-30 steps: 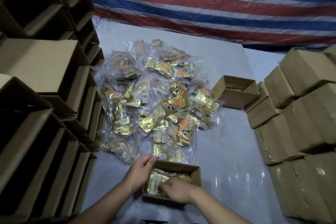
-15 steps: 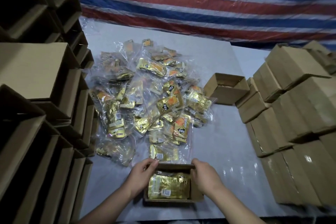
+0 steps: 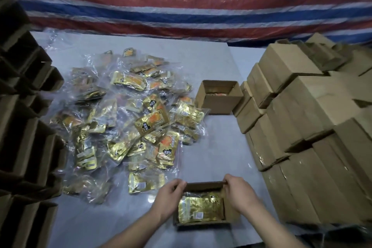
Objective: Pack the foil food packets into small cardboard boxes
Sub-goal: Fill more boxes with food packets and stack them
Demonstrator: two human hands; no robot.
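A striped tarp (image 3: 201,6) of red, blue and white bands hangs as the back wall, wrinkled and dimly lit. Below it lies a pale grey table (image 3: 217,147) under glossy clear plastic that catches faint glints of light.

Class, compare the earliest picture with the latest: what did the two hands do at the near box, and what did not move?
The right hand left the foil packet inside the small box and moved to its far right corner. The left hand stayed at the far left corner. Both now pinch the far flap. The packet pile and open box beyond stayed put.
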